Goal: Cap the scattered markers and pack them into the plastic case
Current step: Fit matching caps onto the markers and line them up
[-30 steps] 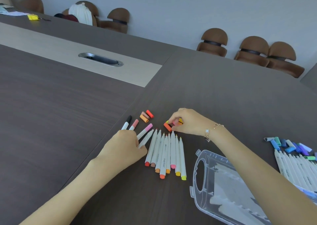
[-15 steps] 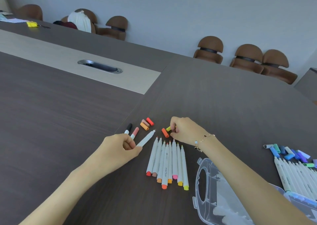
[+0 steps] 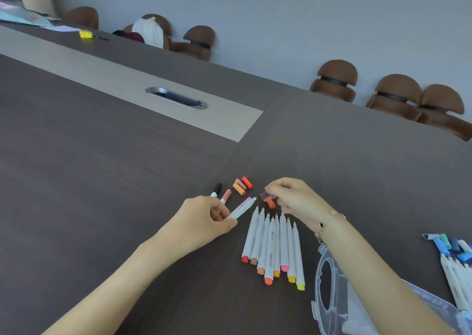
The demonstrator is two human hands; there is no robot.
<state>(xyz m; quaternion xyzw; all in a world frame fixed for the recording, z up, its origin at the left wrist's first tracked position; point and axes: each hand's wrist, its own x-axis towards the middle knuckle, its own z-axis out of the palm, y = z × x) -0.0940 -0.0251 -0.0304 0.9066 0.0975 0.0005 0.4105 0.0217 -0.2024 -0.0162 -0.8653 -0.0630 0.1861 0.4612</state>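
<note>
My left hand [image 3: 204,220] pinches a white uncapped marker [image 3: 241,208], its tip pointing up and right. My right hand [image 3: 296,199] holds a brown cap [image 3: 264,196] just off that tip, not touching it. An orange cap [image 3: 270,203] lies under my right hand. Three loose caps [image 3: 242,185] in orange, tan and red lie beyond. A black-capped marker [image 3: 216,189] and a pink-capped marker [image 3: 225,196] lie by my left fingers. Several uncapped white markers [image 3: 274,245] lie in a row. The clear plastic case [image 3: 332,296] sits open at the lower right.
At the far right edge lie a bunch of blue and green caps [image 3: 449,245] and more white markers [image 3: 457,278]. A metal cable port [image 3: 176,98] is set in the table's light strip. Brown chairs [image 3: 393,94] line the far edge of the table.
My right hand has lifted from the table with a brown cap and turned it toward the marker's tip. My left hand has raised the marker slightly.
</note>
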